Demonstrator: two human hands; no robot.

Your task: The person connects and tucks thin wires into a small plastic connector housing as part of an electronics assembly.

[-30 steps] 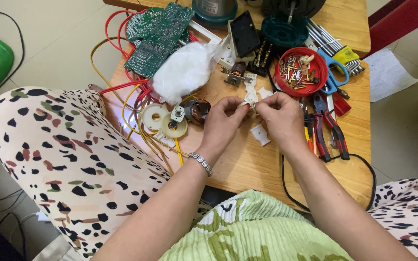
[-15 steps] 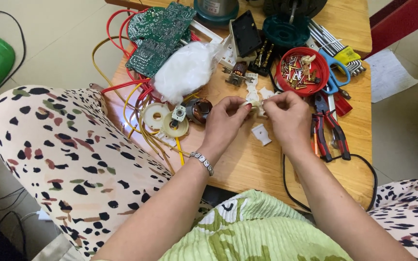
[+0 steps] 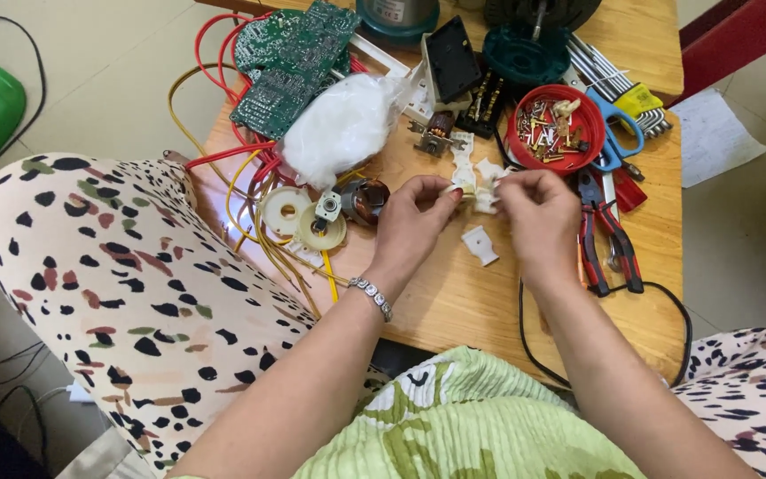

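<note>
Both hands meet at the centre of the frame, just above the wooden table (image 3: 489, 302). The left hand (image 3: 414, 222) pinches one end of a small white plastic part (image 3: 476, 197) between thumb and fingertips, and the right hand (image 3: 538, 208) grips its other end with fingers curled tight. Compared with a second ago, the hands sit a little higher in the frame and closer to the red bowl (image 3: 587, 142); the part is held much as before.

Just below the hands a second white piece (image 3: 480, 246) lies flat on the table, about where it lay earlier. A bracelet (image 3: 372, 297) circles the left wrist.

Left of the left hand sits a copper-wound motor (image 3: 363, 200), beside two pale round discs (image 3: 299, 217). Above them is a white plastic bag (image 3: 343, 124), and in the upper left a green circuit board (image 3: 290, 58) among red and yellow wires (image 3: 214, 160).

To the right of the right hand lie red-handled pliers (image 3: 609, 239). The red bowl, upper right, holds small metal bits, with blue scissors (image 3: 621, 133) touching its edge. None of these has moved.
</note>
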